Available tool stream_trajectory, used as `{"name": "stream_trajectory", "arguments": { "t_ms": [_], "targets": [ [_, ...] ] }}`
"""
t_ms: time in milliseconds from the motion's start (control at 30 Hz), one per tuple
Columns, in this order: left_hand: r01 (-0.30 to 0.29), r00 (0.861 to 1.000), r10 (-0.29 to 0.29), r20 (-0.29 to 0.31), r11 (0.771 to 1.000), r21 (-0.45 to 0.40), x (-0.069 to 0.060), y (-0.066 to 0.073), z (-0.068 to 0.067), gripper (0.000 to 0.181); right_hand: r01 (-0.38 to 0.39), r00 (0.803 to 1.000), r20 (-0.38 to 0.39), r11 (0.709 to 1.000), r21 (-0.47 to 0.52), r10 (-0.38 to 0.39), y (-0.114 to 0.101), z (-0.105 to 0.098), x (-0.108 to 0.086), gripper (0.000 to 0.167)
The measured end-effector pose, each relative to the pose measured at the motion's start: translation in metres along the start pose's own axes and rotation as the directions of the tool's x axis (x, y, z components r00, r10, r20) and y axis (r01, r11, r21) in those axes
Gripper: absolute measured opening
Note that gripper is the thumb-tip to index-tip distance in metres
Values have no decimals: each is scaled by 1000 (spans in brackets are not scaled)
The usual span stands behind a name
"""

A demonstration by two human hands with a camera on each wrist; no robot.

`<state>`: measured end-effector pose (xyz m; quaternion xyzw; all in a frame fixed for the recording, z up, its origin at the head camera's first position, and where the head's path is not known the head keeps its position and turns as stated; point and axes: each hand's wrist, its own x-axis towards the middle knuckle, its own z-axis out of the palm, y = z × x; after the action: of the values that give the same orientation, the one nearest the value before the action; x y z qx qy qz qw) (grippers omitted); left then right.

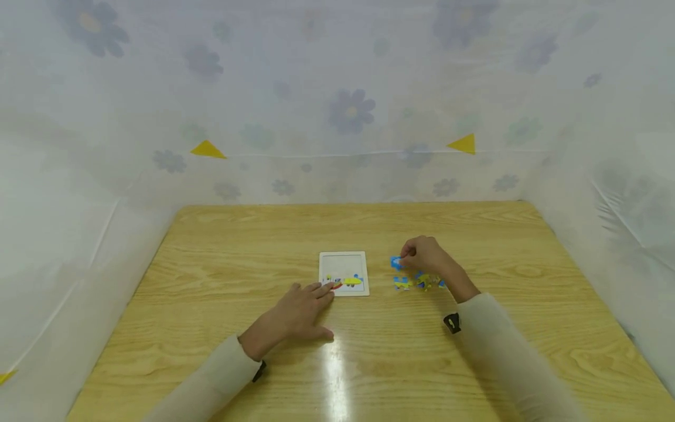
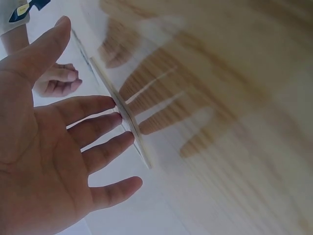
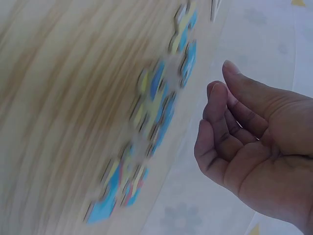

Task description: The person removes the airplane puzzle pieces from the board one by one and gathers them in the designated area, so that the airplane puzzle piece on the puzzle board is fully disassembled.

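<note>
My right hand (image 1: 428,256), half-curled, empty: off-edge pinch could flip blue jigsaw piece (image 1: 395,262). Left hand (image 1: 298,310), straight-fingered: pressing near-left corner could skew puzzle tray (image 1: 343,264).

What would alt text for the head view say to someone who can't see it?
The right hand is close to a blue puzzle piece near other loose pieces on a wooden table. The left hand touches the lower left of a white puzzle frame with coloured pieces along its near side.
</note>
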<state>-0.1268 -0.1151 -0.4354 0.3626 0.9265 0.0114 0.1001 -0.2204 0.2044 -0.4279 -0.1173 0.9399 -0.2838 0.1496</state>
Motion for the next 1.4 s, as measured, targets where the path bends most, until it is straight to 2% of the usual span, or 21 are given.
{"name": "stream_trajectory", "arguments": {
  "t_ms": [300,467,633,867,1067,1400],
  "targets": [
    [19,1000,-19,16,999,-39,-4,1,-1,82,79,997,-21,996,36,-79,-29,25,15,18],
    [24,1000,-23,19,999,-39,-5,0,-2,80,104,995,1,993,59,-105,-41,41,24,15],
    [36,999,-35,14,999,-39,-7,-1,-4,80,125,991,31,991,52,-127,-55,54,28,20],
    [52,999,-51,8,997,-52,-8,-1,-4,80,93,994,62,995,43,-95,-75,66,29,25],
    [48,999,-48,6,998,-42,-8,-3,-2,79,104,990,91,994,28,-106,-86,75,28,28],
    [55,998,-55,18,998,-33,-8,-5,-1,80,211,973,100,977,-31,-207,-98,84,26,25]
  ]
}}
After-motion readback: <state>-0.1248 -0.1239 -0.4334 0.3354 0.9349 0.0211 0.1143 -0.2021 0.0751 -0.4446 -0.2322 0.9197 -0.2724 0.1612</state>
